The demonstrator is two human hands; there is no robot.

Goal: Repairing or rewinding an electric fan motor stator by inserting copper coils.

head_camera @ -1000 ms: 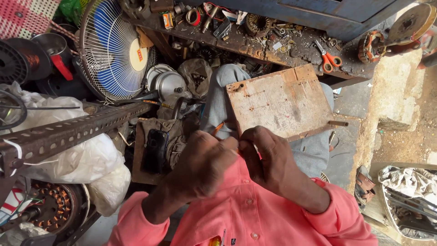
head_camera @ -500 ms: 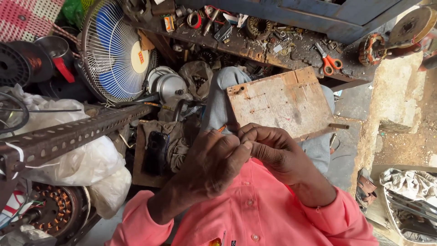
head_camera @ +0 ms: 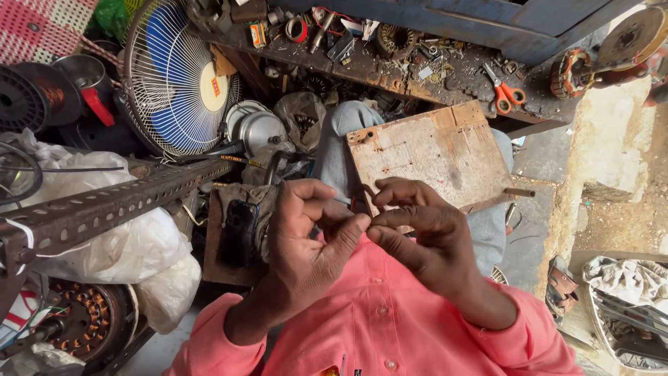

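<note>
Hands up close over the pink shirt [head_camera: 390,327], fingertips meeting. Pinched between left hand [head_camera: 306,244] and right hand [head_camera: 424,237]: something tiny, mostly hidden by the fingers, too small to name; long axis and pointing impossible to tell. Both grips nearly closed, thumb to forefinger, on that small hidden piece [head_camera: 367,226]. Just beyond, worn wooden board [head_camera: 431,157] resting on the lap, long side running left to right. Round wire-guarded fan with blue blades [head_camera: 177,76] standing far left, orange-handled scissors [head_camera: 504,94] on the cluttered desk [head_camera: 390,66] behind.
</note>
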